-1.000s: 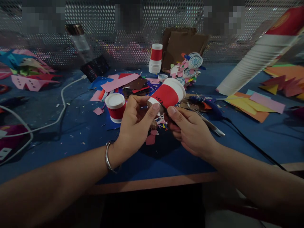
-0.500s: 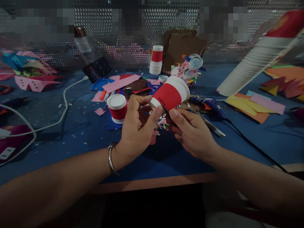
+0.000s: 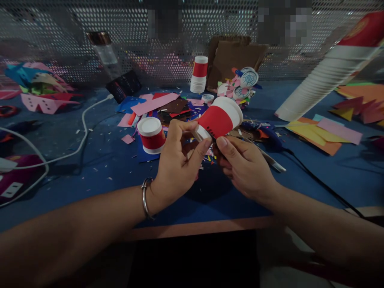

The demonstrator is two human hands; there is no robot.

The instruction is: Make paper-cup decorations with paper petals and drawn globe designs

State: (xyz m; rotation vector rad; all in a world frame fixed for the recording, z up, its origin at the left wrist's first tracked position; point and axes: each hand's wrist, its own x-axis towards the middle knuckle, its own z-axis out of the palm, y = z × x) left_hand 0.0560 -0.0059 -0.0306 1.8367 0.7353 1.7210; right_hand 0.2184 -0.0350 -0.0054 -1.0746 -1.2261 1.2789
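My left hand [image 3: 180,166] pinches the white lower-left end of a paper cup [image 3: 217,119] between thumb and fingers. The cup is tilted, with a wide red band and a row of small dark marks near the held end. My right hand [image 3: 244,164] is closed just below the cup. Its thumb lies by the red band, on a thin dark thing that I cannot make out. Left of my left hand, a second red-and-white paper cup [image 3: 151,138] stands on blue paper. Paper scraps [image 3: 171,106] lie behind the hands.
A tall leaning stack of paper cups [image 3: 322,82] rises at the right. A blue glue gun [image 3: 268,138] with a black cord lies right of my hands. Coloured papers [image 3: 322,134], a phone [image 3: 123,86], a white cable [image 3: 84,124] and a short cup stack [image 3: 199,74] surround the work.
My left hand and the held cup sit slightly farther right in view, and more of the cup's white lower-left end shows. Both hands keep their closed grips.
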